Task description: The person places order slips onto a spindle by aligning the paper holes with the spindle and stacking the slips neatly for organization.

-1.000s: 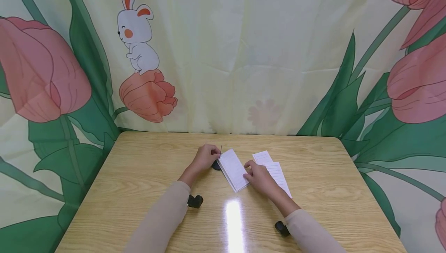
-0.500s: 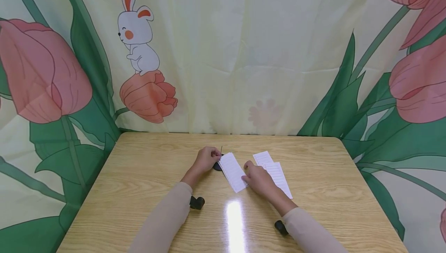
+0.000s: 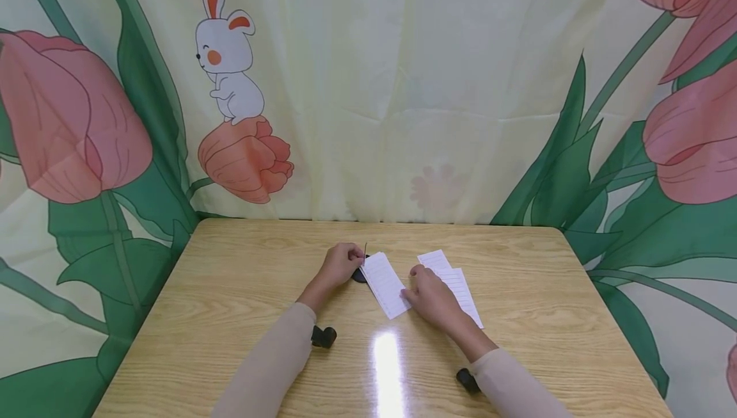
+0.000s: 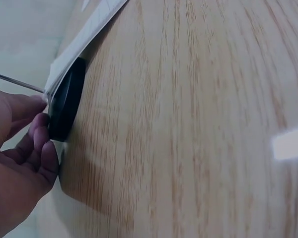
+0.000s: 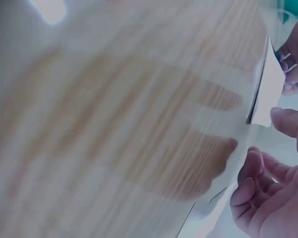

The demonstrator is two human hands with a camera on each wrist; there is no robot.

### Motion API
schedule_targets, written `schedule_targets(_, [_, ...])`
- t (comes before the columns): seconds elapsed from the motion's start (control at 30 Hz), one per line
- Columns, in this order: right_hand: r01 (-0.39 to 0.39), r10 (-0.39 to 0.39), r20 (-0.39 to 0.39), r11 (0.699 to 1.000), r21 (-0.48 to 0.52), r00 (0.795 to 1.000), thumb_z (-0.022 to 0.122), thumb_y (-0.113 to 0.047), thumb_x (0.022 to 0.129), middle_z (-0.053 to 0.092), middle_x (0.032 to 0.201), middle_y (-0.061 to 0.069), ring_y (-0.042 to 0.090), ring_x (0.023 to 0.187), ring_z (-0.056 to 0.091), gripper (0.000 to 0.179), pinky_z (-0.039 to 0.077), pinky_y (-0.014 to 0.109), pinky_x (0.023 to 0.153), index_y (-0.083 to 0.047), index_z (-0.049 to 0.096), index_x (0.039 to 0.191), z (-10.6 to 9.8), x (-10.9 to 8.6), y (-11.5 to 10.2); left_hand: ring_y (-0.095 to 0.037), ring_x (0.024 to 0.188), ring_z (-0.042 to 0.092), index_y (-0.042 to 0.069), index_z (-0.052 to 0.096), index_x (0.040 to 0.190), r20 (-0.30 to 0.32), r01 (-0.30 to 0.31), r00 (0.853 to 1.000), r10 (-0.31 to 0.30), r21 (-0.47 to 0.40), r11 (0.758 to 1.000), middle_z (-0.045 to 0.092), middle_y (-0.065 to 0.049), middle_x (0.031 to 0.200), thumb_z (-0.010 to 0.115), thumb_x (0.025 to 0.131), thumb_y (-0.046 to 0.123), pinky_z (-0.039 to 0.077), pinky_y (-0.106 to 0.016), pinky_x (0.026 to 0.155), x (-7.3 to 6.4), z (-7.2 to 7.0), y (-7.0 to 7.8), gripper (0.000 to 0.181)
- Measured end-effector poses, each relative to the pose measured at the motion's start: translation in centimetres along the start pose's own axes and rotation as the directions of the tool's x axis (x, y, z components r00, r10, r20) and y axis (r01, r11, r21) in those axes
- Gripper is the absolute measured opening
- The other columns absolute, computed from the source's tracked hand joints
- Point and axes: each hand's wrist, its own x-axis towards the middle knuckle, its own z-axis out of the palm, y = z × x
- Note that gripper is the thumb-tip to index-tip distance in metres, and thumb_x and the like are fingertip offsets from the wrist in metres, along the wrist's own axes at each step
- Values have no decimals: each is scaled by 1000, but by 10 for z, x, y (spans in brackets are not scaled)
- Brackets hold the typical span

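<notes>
A stack of white ruled paper slips (image 3: pixel 386 285) lies tilted over a black round base (image 3: pixel 359 275), from which a thin metal spike (image 3: pixel 365 250) rises. The spike comes up at the stack's upper left corner. There my left hand (image 3: pixel 340 264) pinches the slips; in the left wrist view its fingertips sit right beside the spike (image 4: pixel 17 83). My right hand (image 3: pixel 430 293) is at the stack's right edge. Its thumb meets or nearly meets the slips (image 5: pixel 270 94), while the other fingers are loosely bent below them, holding nothing.
Two loose ruled slips (image 3: pixel 459 287) overlap on the wooden table (image 3: pixel 242 277), partly behind my right hand. A curtain printed with tulips and a rabbit (image 3: pixel 368 117) hangs along the table's far edge. Black wrist mounts show at both sleeves.
The stack has settled slightly lower and its slips lie more evenly. My right hand's fingers have moved off its edge, leaving the thumb there. My left hand stays at the spike.
</notes>
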Motion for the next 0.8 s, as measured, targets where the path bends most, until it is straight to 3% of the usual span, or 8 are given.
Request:
schedule_targets(0.27, [-16, 21, -85, 998, 58, 996, 77, -27, 94, 60, 112, 13, 27, 101, 60, 49, 52, 45, 87, -1, 56, 129, -13, -14, 23, -18, 85, 59, 5, 74, 101, -3, -5, 1000, 5, -17, 1000, 68, -7, 92, 70, 97, 5, 52, -31, 77, -2, -4, 0, 6])
schedule_targets(0.53, [-27, 33, -155, 999, 37, 987, 81, -27, 89, 58, 116, 21, 34, 102, 57, 55, 50, 49, 89, 5, 56, 126, -26, -25, 53, -20, 91, 60, 4, 72, 106, -6, -38, 999, 38, -6, 999, 66, -9, 102, 70, 96, 7, 53, -35, 82, -5, -12, -4, 10])
schedule_targets(0.8, [-92, 92, -130, 996, 5, 987, 83, -32, 87, 53, 123, 28, 40, 109, 54, 67, 47, 55, 93, 9, 53, 130, -34, -41, 74, -20, 89, 53, 3, 66, 131, 36, -64, 997, 64, 18, 998, 64, -13, 127, 73, 95, 11, 48, -32, 76, -11, -18, -8, 38])
